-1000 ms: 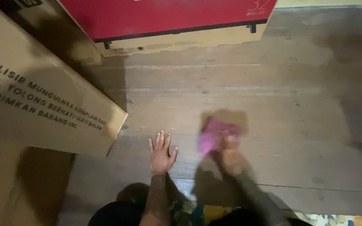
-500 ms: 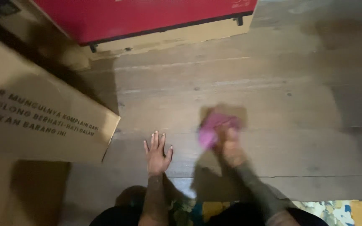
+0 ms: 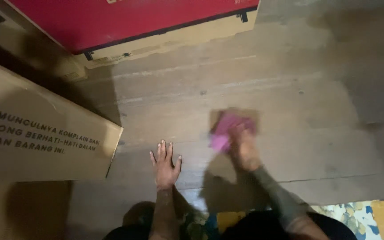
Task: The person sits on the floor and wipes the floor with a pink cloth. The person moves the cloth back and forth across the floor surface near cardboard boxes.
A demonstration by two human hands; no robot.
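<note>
One blurred right hand (image 3: 244, 150) on pink cloth (image 3: 226, 130)

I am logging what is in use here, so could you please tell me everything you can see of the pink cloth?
The pink cloth is a small, soft-looking rag, magenta-pink, bunched and crumpled rather than spread flat. It lies on the wooden plank floor, pressed down by the right hand, whose fingers cover its near edge. Motion blur hides its weave and edges. A darker squarish patch of floor surrounds it. The left hand rests flat on the floor beside it, apart from it.
</note>
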